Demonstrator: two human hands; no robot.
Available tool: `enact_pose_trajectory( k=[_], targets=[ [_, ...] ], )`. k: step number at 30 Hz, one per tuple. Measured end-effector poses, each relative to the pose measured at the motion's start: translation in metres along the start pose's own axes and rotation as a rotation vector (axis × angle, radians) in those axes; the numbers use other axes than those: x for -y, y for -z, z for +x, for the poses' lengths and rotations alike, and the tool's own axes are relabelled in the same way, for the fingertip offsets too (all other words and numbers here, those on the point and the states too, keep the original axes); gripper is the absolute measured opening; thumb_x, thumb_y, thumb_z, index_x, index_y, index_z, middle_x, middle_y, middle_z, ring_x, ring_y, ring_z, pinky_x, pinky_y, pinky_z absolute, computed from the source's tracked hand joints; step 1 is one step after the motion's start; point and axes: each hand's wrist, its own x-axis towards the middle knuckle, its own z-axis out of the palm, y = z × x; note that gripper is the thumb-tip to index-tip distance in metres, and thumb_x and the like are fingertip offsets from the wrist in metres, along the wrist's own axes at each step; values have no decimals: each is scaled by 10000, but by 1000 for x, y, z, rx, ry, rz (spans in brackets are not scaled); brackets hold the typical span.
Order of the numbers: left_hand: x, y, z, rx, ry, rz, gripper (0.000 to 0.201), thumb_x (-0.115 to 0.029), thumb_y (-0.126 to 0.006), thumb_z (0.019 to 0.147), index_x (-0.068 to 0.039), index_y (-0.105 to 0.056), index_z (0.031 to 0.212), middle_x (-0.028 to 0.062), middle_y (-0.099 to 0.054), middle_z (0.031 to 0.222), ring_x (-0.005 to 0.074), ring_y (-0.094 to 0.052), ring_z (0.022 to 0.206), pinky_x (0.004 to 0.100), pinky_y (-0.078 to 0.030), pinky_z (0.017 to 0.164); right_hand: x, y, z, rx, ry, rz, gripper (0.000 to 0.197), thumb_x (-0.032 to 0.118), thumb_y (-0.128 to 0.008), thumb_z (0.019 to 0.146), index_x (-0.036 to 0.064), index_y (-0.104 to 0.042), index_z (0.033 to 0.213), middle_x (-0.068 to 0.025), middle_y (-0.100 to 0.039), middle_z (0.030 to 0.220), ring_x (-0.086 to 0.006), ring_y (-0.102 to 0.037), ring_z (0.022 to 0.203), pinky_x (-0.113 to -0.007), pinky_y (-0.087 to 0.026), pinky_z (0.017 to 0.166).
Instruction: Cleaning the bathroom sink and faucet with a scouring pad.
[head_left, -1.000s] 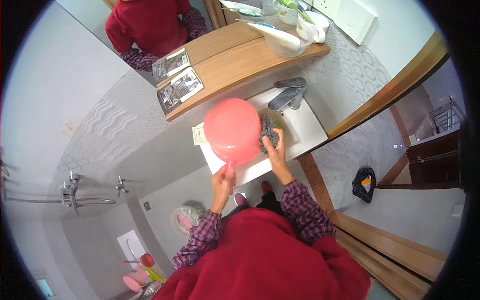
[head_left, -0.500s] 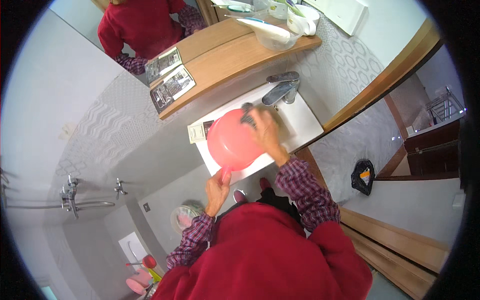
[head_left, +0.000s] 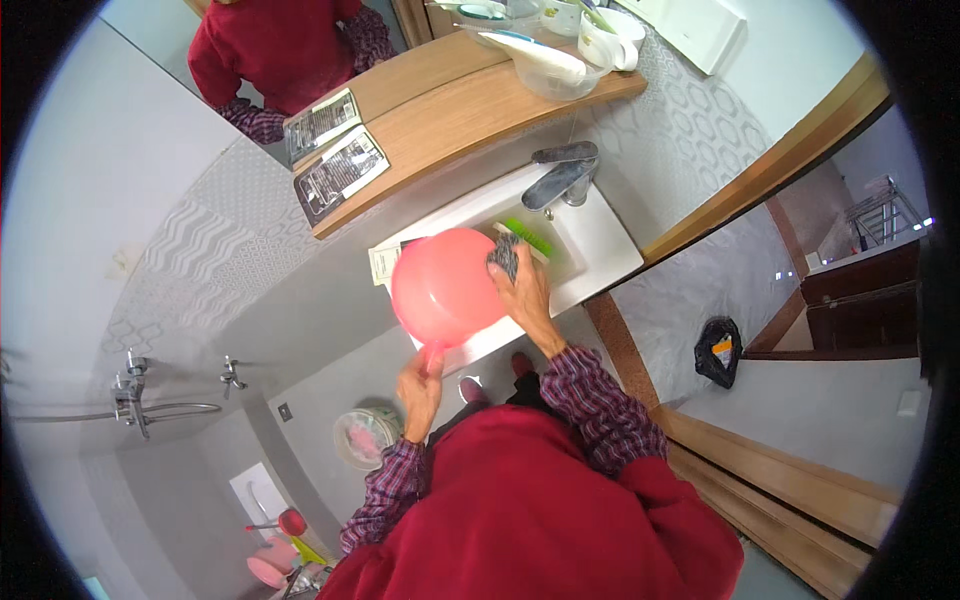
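Note:
A pink plastic dipper [head_left: 443,288] with a short handle is held over the left part of the white sink [head_left: 612,237], its rounded outside facing up. My left hand [head_left: 420,388] is closed around the handle at the near side. In my right hand [head_left: 526,297] is a dark grey scouring pad [head_left: 506,256], pressed at the dipper's right edge; the fingers are partly hidden behind it. Just beyond that hand, a brush with green bristles [head_left: 529,237] lies in the basin. The grey faucet [head_left: 563,178] stands at the sink's far right.
A wooden shelf [head_left: 440,130] above the sink bears a flat black-and-white packet [head_left: 342,176], a clear plastic bowl [head_left: 560,82] and white cups [head_left: 612,45]. A small card [head_left: 384,265] lies at the sink's left end. On the floor stand a bucket [head_left: 366,437] and a black bag [head_left: 718,352].
The dipper has shifted left and slightly toward me with my left hand. My right hand with the scouring pad has moved nearer, and the green brush has come into sight.

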Motion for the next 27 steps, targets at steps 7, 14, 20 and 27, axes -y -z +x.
enact_pose_trajectory(
  k=[7, 14, 20, 27],
  targets=[
    [-18, 15, 12, 43, 32, -214, 316, -292, -597, 822, -13, -637, 964, 28, -565, 642, 91, -487, 554, 246, -379, 510, -55, 33, 3, -1, 68, 19, 364, 228, -649, 745, 55, -480, 1016, -165, -588, 861, -342, -582, 794, -403, -446, 682],
    [-48, 31, 11, 312, 179, -323, 347, -356, -571, 840, -16, -643, 846, -14, -498, 579, 46, -399, 424, 207, -253, 342, -103, 97, 57, -261, 203, -892, 422, 232, -687, 692, 104, -506, 1051, -135, -515, 1118, -342, -430, 1070, -500, -399, 711],
    [-66, 10, 29, 541, 223, -361, 304, -301, -545, 860, 0, -573, 823, 17, -527, 586, 63, -458, 440, 213, -321, 363, -83, 123, 114, -63, -14, -478, 567, 251, -642, 730, 120, -427, 1239, -219, -416, 1238, -415, -353, 1152, -535, -374, 833],
    [-91, -20, 60, 632, 253, -372, 229, -236, -529, 851, -8, -545, 851, 29, -546, 628, 76, -504, 497, 196, -362, 394, -33, 75, 162, -206, 440, -996, 447, 255, -591, 780, 100, -458, 1177, -323, -445, 1130, -472, -408, 1078, -547, -367, 827]
  ],
)
